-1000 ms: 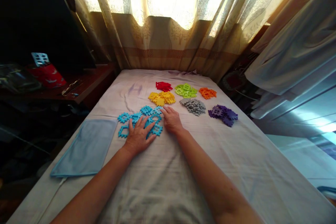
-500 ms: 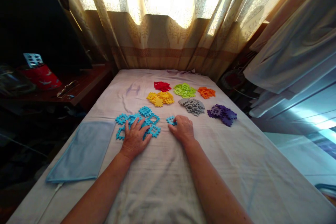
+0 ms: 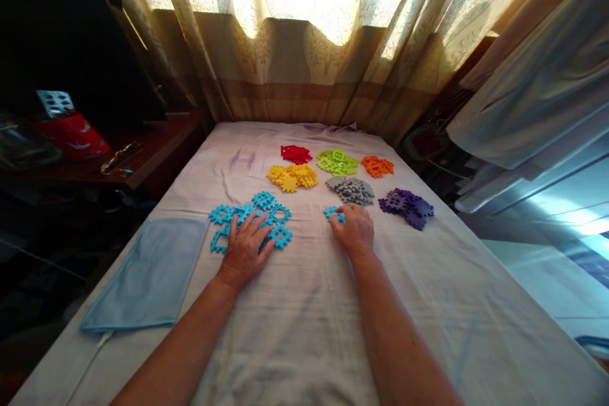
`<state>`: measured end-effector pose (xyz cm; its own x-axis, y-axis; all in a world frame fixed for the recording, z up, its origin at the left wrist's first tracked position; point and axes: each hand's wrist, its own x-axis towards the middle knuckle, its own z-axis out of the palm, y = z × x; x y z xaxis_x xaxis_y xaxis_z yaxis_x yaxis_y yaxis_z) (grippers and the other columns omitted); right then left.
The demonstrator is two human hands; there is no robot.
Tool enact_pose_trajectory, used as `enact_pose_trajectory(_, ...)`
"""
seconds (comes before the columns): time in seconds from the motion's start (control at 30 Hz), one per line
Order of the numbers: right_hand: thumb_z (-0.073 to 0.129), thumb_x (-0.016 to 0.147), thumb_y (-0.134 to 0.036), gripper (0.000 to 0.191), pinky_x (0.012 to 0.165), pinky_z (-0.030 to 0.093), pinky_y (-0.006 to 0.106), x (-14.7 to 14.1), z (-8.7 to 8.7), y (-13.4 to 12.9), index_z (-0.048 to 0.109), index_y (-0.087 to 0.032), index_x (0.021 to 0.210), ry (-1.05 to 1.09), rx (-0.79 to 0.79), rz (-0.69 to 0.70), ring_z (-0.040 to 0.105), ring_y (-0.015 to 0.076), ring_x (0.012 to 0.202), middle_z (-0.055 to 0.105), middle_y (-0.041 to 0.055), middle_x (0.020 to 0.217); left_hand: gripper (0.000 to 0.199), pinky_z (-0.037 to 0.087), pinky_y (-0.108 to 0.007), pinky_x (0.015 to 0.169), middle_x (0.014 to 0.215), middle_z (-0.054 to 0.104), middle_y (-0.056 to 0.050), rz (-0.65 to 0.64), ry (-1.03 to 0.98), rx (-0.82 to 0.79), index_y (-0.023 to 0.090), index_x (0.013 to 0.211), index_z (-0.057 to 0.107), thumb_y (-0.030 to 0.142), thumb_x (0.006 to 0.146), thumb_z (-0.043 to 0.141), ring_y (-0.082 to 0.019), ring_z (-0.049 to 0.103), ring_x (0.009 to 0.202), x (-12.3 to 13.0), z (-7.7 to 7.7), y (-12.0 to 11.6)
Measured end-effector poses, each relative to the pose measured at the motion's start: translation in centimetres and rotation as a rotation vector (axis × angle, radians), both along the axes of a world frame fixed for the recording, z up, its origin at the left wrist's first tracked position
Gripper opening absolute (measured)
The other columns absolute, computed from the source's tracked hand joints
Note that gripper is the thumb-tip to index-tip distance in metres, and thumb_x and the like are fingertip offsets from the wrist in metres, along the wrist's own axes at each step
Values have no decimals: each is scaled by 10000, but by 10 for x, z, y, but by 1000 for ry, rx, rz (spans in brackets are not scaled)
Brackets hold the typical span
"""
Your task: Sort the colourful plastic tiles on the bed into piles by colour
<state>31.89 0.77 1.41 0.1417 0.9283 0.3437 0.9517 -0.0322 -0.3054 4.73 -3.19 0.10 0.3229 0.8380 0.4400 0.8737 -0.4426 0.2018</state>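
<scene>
My left hand (image 3: 245, 250) lies with fingers spread over the near part of a pile of blue interlocking tiles (image 3: 280, 236), touching them and hiding some. Off to the right of that pile, my right hand (image 3: 356, 228) is closed on a single blue tile (image 3: 332, 212) with notched edges, its far part showing past the fingertips. The grey pile of tiles (image 3: 352, 190) is just beyond the right hand, and a purple pile (image 3: 407, 206) sits farther right.
Farther back are piles of yellow (image 3: 291, 177), red (image 3: 295, 154), lime green (image 3: 337, 162) and orange tiles (image 3: 377, 166). A folded light-blue cloth (image 3: 145, 276) lies at the left on the pale sheet (image 3: 304, 323). Curtains (image 3: 304, 70) hang behind; a dark cabinet (image 3: 157, 152) stands left.
My right hand has moved to the right with the blue tile, farther from the blue pile. The left hand stays on the pile.
</scene>
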Motion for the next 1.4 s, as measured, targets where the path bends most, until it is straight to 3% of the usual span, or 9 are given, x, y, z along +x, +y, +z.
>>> enact_pose_trajectory(0.2, 680, 836, -413, 268, 914, 478, 346, -52, 0, -13, 696, -221, 1022, 160, -47, 538, 639, 225, 998, 725, 77, 1042, 305, 186, -606, 1190, 1366, 623, -97, -22, -34, 11, 229, 1181, 658, 350, 941, 513, -297, 464, 1372, -2, -3, 2)
enact_pose_trajectory(0.3, 750, 775, -439, 411, 965, 463, 383, -71, -2, -20, 682, -190, 1095, 141, -84, 636, 625, 255, 1065, 713, 108, 1116, 293, 182, -599, 1194, 1354, 632, -95, -32, -61, 7, 226, 1159, 660, 349, 951, 495, -287, 474, 1365, -4, -4, 4)
enact_pose_trajectory(0.5, 718, 785, -350, 340, 952, 468, 349, -67, -4, -14, 669, -200, 1086, 199, -43, 581, 631, 230, 1039, 717, 81, 1087, 317, 214, -585, 1188, 1355, 630, -99, -46, -136, -41, 235, 1188, 643, 372, 960, 471, -271, 512, 1333, -7, -8, 8)
enact_pose_trajectory(0.67, 641, 825, -372, 295, 953, 457, 372, -16, -4, 1, 676, -185, 1050, 157, 91, 260, 628, 249, 1025, 711, 111, 1060, 343, 264, -525, 1184, 1313, 660, -95, -33, -215, 44, 217, 1236, 613, 349, 968, 445, -241, 551, 1297, -11, -9, 11)
enact_pose_trajectory(0.83, 645, 791, -428, 337, 873, 480, 387, 30, -10, 8, 681, -185, 1023, 91, 22, 56, 642, 262, 956, 716, 109, 1027, 294, 302, -505, 1161, 1227, 706, -85, 69, -266, 136, 216, 1143, 650, 317, 971, 434, -237, 589, 1251, -26, -3, 17)
enact_pose_trajectory(1.03, 672, 769, -421, 324, 835, 484, 383, 44, -14, 8, 698, -187, 992, 55, -91, -6, 640, 264, 927, 716, 93, 967, 285, 311, -528, 1142, 1232, 705, -91, 232, -311, 138, 227, 1112, 658, 330, 933, 461, -265, 592, 1245, -50, 2, 24)
enact_pose_trajectory(1.13, 660, 787, -388, 267, 889, 471, 408, 35, -10, 8, 712, -187, 955, 19, -21, 32, 619, 282, 985, 709, 112, 1020, 291, 326, -519, 1132, 1236, 703, -90, 276, -323, 114, 230, 1115, 658, 328, 919, 467, -264, 598, 1238, -54, 1, 25)
enact_pose_trajectory(1.23, 610, 838, -329, 228, 946, 450, 411, 4, -6, 6, 729, -192, 976, 29, 57, 155, 601, 275, 1035, 697, 122, 1076, 304, 372, -486, 1100, 1216, 712, -89, 272, -321, 98, 222, 1099, 668, 327, 915, 449, -260, 607, 1224, -52, -1, 27)
enact_pose_trajectory(1.4, 621, 870, -327, 429, 1043, 390, 464, -67, -5, -2, 641, -249, 1291, -16, -5, 423, 499, 302, 1270, 574, 140, 1377, 312, 379, -484, 1089, 1199, 720, -84, 249, -305, 82, 220, 1072, 681, 335, 912, 438, -264, 615, 1210, -50, -5, 31)
